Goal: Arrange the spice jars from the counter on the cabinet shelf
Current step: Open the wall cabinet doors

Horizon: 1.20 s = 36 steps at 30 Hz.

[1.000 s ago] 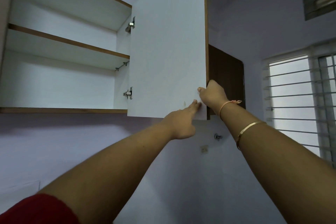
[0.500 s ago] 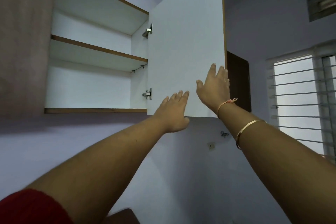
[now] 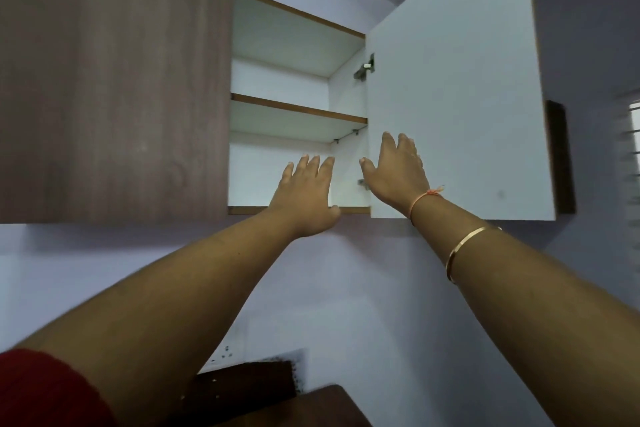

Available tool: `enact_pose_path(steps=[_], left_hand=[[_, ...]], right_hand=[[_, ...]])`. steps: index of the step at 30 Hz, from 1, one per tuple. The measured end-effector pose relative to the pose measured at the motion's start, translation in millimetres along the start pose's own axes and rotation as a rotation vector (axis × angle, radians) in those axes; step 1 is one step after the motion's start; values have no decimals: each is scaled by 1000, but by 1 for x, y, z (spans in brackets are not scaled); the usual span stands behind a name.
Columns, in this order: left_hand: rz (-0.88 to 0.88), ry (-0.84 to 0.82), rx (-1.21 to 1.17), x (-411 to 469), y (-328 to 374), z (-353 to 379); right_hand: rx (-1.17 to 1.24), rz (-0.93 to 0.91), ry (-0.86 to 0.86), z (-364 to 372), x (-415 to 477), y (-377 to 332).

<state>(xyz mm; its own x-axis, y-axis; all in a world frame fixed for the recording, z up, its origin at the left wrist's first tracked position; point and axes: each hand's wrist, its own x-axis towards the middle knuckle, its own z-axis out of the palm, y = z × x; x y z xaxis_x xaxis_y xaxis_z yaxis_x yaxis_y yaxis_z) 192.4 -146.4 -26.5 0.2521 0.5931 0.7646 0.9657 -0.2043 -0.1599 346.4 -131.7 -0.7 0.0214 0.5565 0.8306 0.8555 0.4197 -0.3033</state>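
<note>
Reaching upward, both bare arms stretch toward a wall cabinet seen from below. The cabinet shelf (image 3: 298, 114) is a white board with a brown front edge. Its long axis runs left to right, level, from behind the closed brown door (image 3: 114, 80) to the cabinet's right side wall, where 2 small pegs (image 3: 346, 136) carry it. It splits the open half into 2 white compartments, 1 above and 1 below. The bottom board (image 3: 249, 210) shows only its brown front edge. The white door (image 3: 450, 97) stands swung wide to the right on an upper hinge (image 3: 365, 68) and a lower hinge (image 3: 362, 184), leaving the opening between the 2 doors unblocked. The left hand (image 3: 304, 198) is raised before the lower compartment with fingers straight and close together, holding nothing, its thumb just beside the bottom board's edge; whether it touches cannot be told. The right hand (image 3: 394, 177) lies spread with straight fingers against the inner face of the white door near its hinged edge, gripping nothing. A thread bracelet (image 3: 427, 196) and a thin bangle (image 3: 464, 250) circle the right forearm; a red sleeve (image 3: 45, 388) covers the left upper arm. A wall socket (image 3: 225, 355) sits low on the pale wall (image 3: 346, 288).
</note>
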Motion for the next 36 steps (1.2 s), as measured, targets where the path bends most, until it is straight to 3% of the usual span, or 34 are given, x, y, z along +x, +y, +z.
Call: enact_pose_path(steps=[13, 26, 36], left_hand=[[-174, -32, 218, -42, -124, -18], [-304, -59, 394, -22, -236, 29], [-324, -116, 600, 3, -281, 86]], right_hand=[[252, -147, -156, 92, -2, -111], [472, -210, -251, 219, 51, -166], [933, -34, -289, 286, 107, -182]])
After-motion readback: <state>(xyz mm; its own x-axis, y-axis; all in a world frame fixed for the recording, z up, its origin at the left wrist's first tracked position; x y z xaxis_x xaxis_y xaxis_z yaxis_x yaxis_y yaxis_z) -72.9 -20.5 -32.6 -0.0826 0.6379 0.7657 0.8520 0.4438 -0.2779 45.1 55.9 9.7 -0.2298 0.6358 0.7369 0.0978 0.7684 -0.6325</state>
